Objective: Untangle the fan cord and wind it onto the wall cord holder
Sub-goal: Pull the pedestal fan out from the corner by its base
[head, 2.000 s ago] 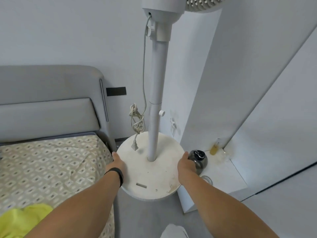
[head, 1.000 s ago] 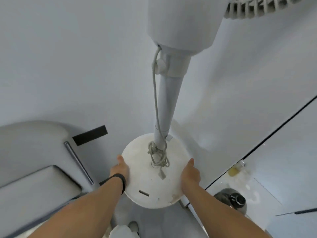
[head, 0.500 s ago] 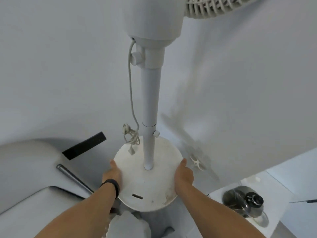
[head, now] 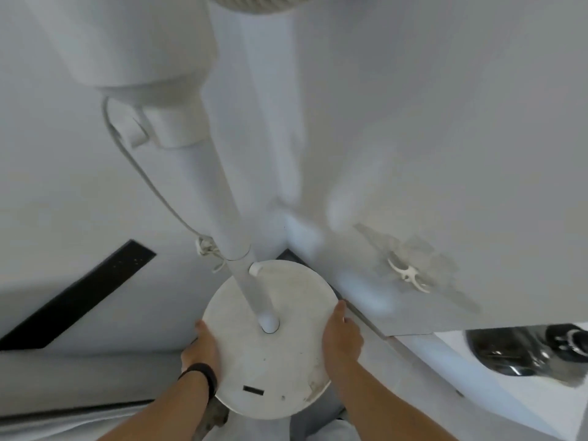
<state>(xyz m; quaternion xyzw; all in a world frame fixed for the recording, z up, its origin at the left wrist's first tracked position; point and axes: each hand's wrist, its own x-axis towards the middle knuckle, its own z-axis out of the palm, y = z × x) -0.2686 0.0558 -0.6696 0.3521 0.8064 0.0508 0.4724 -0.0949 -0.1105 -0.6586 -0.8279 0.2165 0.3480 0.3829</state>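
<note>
A white standing fan rises in front of me, its pole [head: 222, 198] leaning out of a round white base [head: 280, 361]. The pale cord [head: 149, 176] drops from the motor housing and ends in a knotted bundle [head: 207, 249] hanging beside the pole, partly hidden behind it. My left hand [head: 200, 348] grips the left rim of the base, a black band on the wrist. My right hand [head: 342, 335] grips the right rim. A small white cord holder [head: 409, 275] is fixed low on the wall to the right.
A grey padded headboard [head: 79, 370] with a black strip [head: 79, 291] on the wall above it fills the left. At the right stands a white bedside table [head: 509, 396] bearing a dark shiny jar [head: 528, 351]. The room corner lies just behind the fan base.
Both hands have kept hold of the base while the fan shifted toward the corner. The view has tipped further down, and the wall cord holder has come into plain sight at right.
</note>
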